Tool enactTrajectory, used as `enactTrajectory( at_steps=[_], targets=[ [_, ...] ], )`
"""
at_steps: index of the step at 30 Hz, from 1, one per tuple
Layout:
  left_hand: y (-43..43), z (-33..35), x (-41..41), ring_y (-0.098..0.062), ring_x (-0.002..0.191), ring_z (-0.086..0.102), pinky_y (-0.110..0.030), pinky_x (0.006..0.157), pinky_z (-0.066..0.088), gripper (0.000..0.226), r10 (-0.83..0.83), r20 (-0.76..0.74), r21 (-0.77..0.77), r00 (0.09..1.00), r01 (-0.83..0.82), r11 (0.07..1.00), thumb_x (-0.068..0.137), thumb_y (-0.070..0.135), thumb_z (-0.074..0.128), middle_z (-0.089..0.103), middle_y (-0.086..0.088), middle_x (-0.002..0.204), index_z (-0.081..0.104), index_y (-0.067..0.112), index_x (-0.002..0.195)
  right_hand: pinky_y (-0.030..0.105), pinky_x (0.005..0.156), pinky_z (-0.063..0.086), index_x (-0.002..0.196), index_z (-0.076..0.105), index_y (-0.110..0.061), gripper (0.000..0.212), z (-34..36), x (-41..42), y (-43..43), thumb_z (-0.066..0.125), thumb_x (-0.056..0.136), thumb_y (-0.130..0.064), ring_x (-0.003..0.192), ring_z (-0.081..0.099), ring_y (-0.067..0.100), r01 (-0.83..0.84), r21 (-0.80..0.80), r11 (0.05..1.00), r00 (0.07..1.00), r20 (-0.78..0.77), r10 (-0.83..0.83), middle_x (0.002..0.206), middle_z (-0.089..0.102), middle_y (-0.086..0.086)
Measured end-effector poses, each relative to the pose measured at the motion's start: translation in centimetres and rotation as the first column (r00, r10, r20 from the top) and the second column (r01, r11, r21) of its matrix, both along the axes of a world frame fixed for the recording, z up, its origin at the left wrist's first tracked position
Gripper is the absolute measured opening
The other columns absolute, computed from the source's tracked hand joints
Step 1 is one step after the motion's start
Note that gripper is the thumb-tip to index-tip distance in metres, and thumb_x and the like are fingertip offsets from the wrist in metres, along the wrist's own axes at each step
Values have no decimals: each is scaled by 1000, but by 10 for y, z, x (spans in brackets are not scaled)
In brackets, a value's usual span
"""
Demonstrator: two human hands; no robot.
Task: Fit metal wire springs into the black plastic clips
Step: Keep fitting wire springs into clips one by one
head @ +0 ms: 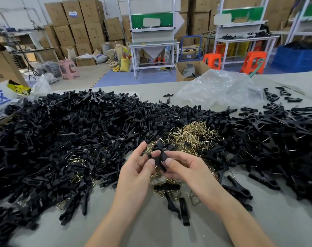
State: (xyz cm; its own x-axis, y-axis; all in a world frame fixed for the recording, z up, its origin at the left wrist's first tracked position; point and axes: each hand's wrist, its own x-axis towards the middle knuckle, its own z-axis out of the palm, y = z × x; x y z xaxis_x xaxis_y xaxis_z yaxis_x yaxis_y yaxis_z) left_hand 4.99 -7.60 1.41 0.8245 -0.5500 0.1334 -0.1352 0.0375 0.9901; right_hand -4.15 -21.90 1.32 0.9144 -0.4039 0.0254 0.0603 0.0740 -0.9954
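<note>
Far to the left of the pile of brass-coloured wire springs (192,136), a cardboard box (2,68) stands at the edge of the grey counter (151,229). A deep heap of black plastic clips (62,139) spreads from the box to the left edge of the spring pile, with a few springs scattered among them.

Just in front of the pile, a person's two bare hands meet above the counter. The left hand (139,168) pinches a black clip (159,155) with its thumb and fingertips, the forefinger raised and nearly straight. The right hand (185,168) grips the same clip from the other side, thumb on top and fingers curled beneath. Whether a spring already sits in the held clip cannot be told. Closer to the person than the pile, a few loose clip pieces (183,209) and stray springs lie on the bare counter between the forearms.

To the right of the spring pile, a second heap of clips (285,139) covers the counter, many of them showing wire. Behind the pile and to its right lies a crumpled clear plastic bag (219,88).
</note>
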Motion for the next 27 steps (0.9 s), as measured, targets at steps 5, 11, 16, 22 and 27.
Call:
enactTrajectory(
  at_steps=[5, 11, 16, 22, 27],
  targets=[
    [1, 3, -2, 1, 101, 69, -9, 83, 49, 53, 8, 56, 37, 998, -10, 999, 100, 5, 56, 76, 16, 105, 43, 29, 145, 21, 80, 58, 117, 74, -20, 22, 0, 0, 1, 68, 97, -13, 92, 76, 18, 2, -3, 1000, 1000, 7, -2, 102, 77, 8],
    [3, 5, -1, 3, 104, 67, -3, 82, 45, 54, -3, 107, 70, 994, -5, 998, 99, 3, 56, 75, 18, 104, 43, 28, 146, 18, 76, 58, 112, 73, -25, 21, 2, -1, 2, 69, 95, -12, 87, 76, 14, 12, -40, 999, 1000, 29, -11, 98, 76, 5],
    [4, 5, -1, 2, 105, 67, -5, 85, 46, 54, -8, 130, 85, 992, -3, 996, 100, 3, 55, 75, 17, 106, 42, 30, 146, 20, 76, 58, 110, 74, -25, 22, 3, -1, 3, 69, 95, -10, 88, 76, 16, 2, -37, 999, 1000, 29, -1, 98, 76, 8],
    [4, 6, -1, 2, 108, 66, -8, 90, 46, 57, -11, 169, 108, 986, -8, 994, 100, 4, 55, 75, 17, 109, 40, 38, 143, 20, 76, 58, 110, 74, -24, 22, 2, 0, 3, 68, 96, -9, 87, 76, 16, -13, -30, 999, 1000, 27, 14, 96, 77, 8],
    [5, 6, -3, 1, 107, 67, -13, 97, 46, 57, -13, 183, 112, 983, -8, 994, 101, 7, 54, 74, 18, 109, 39, 37, 146, 21, 76, 59, 111, 74, -22, 21, 0, 0, 2, 68, 95, -9, 86, 76, 15, -26, -69, 997, 1000, 10, 27, 96, 78, 1]
  ],
)
